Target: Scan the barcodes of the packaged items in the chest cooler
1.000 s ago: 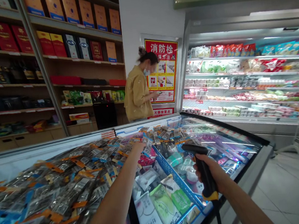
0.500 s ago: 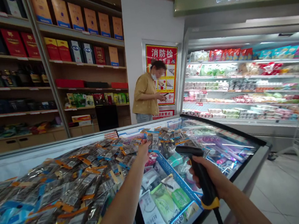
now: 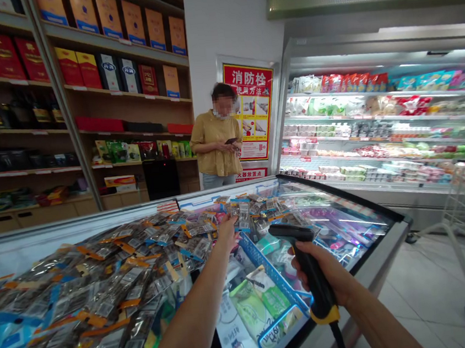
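A person's right hand (image 3: pixel 328 277) wraps a closed grip around the black barcode scanner (image 3: pixel 309 268) with its yellow collar, the tool's long axis running up and away from the wrist, its head tipped left toward the goods on the freezer chest (image 3: pixel 388 235). The left hand (image 3: pixel 227 232) stretches farther out over the heap of clear hanging packets (image 3: pixel 114 275), fingertips pinching or touching a packet (image 3: pixel 242 217) at the heap's far edge; how firmly it is held cannot be told. That packet lies ahead and to the left of the scanner's head, nearer the left hand, above the blue basket (image 3: pixel 267 264) of green pouches under the glass. Against the frame half a second earlier, the left hand has lifted slightly with the packet and the scanner has shifted little. Beyond the chest, a person in a yellow shirt (image 3: pixel 216 145) now faces the camera, looking at a phone, between the wooden shelves (image 3: pixel 121 102) and the chilled display (image 3: pixel 376 120).
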### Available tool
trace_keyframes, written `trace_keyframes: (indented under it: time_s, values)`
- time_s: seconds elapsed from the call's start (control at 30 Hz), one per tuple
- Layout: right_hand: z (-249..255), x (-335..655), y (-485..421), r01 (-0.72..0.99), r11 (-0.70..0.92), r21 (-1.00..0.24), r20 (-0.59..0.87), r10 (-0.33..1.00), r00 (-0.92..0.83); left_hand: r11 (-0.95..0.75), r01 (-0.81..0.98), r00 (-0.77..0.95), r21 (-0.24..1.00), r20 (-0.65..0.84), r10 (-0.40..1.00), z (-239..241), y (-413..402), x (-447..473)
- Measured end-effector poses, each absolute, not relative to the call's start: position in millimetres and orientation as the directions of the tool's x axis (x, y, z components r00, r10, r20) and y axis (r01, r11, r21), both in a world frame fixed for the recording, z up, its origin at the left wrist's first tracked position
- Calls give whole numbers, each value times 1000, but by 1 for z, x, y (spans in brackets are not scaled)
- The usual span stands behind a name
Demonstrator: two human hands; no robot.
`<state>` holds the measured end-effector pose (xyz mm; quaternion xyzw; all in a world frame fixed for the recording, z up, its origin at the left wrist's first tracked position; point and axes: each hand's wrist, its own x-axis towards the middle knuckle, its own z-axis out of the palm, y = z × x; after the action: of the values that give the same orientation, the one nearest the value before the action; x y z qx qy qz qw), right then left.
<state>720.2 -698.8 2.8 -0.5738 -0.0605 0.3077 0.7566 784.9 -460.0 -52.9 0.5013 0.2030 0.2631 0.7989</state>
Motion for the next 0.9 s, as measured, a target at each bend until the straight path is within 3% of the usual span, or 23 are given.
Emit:
trace_keyframes:
  time_s: [0.13,0.27,0.37,0.5,0.63,0.73,0.9]
  values:
    - [2,728,-706,-374,169,-912,-254,483,838,-126,-70,689,990,140,711,-48,-430,780]
    - [-5,740,-713,-396,185,-900,-280,451,847,-499,282,614,820,245,750,-30,-384,760]
    - [-12,748,-717,-395,190,-899,-281,442,852,-614,498,626,613,236,743,-16,-353,739]
    - [-18,755,-722,-401,189,-897,-288,438,852,-668,646,654,370,184,734,-1,-322,710]
    - [-20,761,-725,-404,197,-893,-294,426,856,-645,729,595,231,252,763,12,-316,699]
    - [-21,764,-725,-404,200,-892,-296,417,859,-701,654,626,285,317,713,19,-335,718]
    - [-24,771,-727,-428,212,-879,-315,415,853,-672,407,692,619,272,669,0,-391,792]
